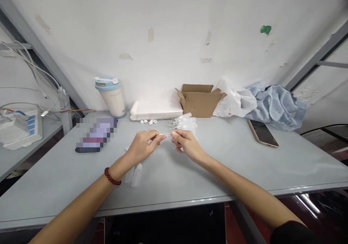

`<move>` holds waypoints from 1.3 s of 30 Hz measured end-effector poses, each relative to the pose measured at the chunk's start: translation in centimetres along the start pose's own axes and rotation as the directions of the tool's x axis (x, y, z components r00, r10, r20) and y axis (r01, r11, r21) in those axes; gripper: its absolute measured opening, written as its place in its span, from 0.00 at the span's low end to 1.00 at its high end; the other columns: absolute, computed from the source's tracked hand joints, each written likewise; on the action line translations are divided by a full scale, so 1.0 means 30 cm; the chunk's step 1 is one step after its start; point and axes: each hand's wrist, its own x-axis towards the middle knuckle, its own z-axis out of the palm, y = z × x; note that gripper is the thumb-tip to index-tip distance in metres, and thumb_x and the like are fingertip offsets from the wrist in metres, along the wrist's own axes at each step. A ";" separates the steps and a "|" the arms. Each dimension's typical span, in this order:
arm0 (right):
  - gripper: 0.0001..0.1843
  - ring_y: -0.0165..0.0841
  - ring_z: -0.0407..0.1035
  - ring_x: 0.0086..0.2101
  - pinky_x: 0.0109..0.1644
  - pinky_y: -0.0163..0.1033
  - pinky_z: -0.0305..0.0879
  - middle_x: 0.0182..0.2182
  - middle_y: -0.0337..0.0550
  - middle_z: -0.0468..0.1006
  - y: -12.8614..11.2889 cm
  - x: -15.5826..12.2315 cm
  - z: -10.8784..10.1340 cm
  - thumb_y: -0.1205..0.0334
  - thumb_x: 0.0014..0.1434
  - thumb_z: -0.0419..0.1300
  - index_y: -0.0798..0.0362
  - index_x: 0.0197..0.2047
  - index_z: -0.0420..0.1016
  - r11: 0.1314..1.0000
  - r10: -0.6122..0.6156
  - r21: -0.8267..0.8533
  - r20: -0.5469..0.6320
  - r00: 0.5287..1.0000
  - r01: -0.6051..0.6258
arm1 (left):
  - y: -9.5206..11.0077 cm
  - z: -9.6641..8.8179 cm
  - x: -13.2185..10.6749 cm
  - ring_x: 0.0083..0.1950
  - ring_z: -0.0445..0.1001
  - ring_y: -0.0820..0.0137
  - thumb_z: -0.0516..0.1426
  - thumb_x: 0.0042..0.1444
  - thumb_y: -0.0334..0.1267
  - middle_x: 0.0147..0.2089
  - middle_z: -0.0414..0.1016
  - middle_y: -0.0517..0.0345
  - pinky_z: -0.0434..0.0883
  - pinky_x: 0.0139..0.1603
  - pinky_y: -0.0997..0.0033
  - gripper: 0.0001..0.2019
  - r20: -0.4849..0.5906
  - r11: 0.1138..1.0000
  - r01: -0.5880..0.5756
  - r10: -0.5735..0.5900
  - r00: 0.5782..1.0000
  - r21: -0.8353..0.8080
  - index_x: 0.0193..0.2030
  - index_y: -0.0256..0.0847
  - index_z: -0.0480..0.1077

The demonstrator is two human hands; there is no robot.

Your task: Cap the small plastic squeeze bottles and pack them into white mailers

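From the head camera, we see our two hands brought close together above the middle of the grey table (217,171). Our left hand (144,142) pinches the left end of a small translucent piece (168,134) between thumb and fingers, and our right hand (187,141) pinches its right end, so the piece lies in the short gap between our fingertips; it is too small for us to tell its exact form. A dark red braided bracelet (112,177) circles our left wrist. Just beyond our right hand we have a cluster of translucent bottles (187,122) with thin tips pointing left, and to the left of these, a few small white caps (148,122). Nearer to us, below our left hand, a loose bottle (136,176) lies beside another, partly hidden by our wrist. Along the wall, from left to right, stand a cup with a blue lid (112,98), a white stack (156,110), an open cardboard box (201,103), a white plastic bag (233,101) and a crumpled blue cloth (277,106). One phone (263,133) lies at right; a pixelated device (96,135) lies at left.
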 end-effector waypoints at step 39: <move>0.10 0.43 0.59 0.44 0.44 0.48 0.57 0.44 0.51 0.74 0.052 0.096 -0.140 0.70 0.60 0.50 0.55 0.41 0.72 0.184 -0.588 -0.976 -0.018 0.809 0.112 | -0.257 -0.015 0.095 0.56 0.60 0.55 0.44 0.57 0.41 0.57 0.64 0.48 0.56 0.56 0.53 0.23 0.227 0.932 0.172 -0.251 0.941 0.318 0.57 0.40 0.64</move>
